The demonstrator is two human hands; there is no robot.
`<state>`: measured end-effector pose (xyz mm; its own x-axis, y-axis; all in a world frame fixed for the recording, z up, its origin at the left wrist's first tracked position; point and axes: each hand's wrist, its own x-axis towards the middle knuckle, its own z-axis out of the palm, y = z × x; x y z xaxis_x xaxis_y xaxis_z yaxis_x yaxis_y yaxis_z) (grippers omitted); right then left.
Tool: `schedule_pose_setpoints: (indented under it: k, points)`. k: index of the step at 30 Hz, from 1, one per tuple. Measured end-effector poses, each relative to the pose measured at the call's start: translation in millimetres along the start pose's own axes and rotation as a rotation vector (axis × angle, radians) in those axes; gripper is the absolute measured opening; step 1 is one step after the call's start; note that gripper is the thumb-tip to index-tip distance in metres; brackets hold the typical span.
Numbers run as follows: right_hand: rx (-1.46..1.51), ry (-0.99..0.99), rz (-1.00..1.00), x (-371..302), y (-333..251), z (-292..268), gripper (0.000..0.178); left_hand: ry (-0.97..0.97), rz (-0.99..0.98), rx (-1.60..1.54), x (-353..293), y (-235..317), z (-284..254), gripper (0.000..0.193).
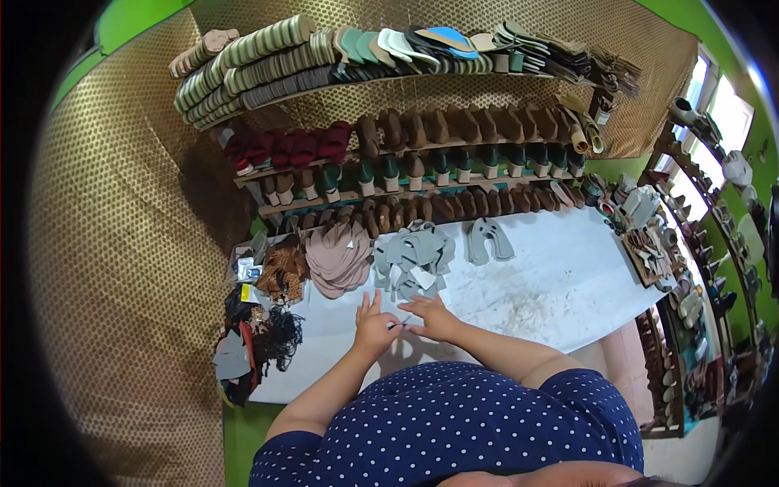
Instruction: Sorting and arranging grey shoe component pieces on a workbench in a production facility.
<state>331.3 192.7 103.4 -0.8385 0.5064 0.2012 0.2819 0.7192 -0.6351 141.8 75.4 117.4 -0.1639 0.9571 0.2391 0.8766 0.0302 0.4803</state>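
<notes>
Close together over the near part of the white worktable (560, 280), my two hands almost meet. The fingers of my left hand (373, 331) point up and away, and its thumb and a finger pinch a small, thin dark thing (398, 325), too small to name. My right hand (435, 319) is beside it, fingers stretched out and apart, its thumb close to the dark thing's end. Just beyond lie a loose pile of grey cut shoe pieces (415, 252) and, left of it, a stack of dusty pink cut pieces (337, 258).
Grey curved pieces (488, 241) lie farther right. Brown patterned scraps (281, 272) and black stringy material (280, 337) crowd the left edge. Behind, shelves hold brown shoe forms (462, 126), red slippers (296, 148) and stacked soles (268, 49). A cluttered tray (645, 256) is at the right.
</notes>
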Motion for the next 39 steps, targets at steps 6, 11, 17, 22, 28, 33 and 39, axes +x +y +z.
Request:
schedule_pose_setpoints:
  k: [6,11,17,22,28,33,39]
  points:
    - [0.198,-0.126,0.144,2.7,30.5,-47.5,0.022,0.061,0.019,-0.125,41.7,36.7,15.4,0.024]
    - [0.232,0.067,0.171,-9.7,74.7,-96.2,0.014,0.024,-0.250,-0.218,47.1,5.4,52.4,0.062]
    - [0.109,0.156,0.205,-29.5,131.9,-143.0,0.013,-0.245,-0.697,0.036,21.9,-63.7,85.0,0.118]
    - [0.117,0.217,0.297,-21.6,166.4,-165.3,0.014,-0.462,-1.011,0.106,26.3,-73.6,85.8,0.145]
    - [0.029,0.250,0.453,29.5,249.5,-182.7,0.016,-0.571,-1.071,0.070,50.9,-70.0,70.7,0.151]
    - [0.244,0.432,0.626,75.5,337.8,-180.0,0.020,-0.631,-1.059,0.131,60.0,-77.2,72.6,0.154]
    - [0.103,0.332,0.744,105.2,394.5,-169.1,0.021,-0.679,-1.062,0.130,69.4,-81.7,69.4,0.155]
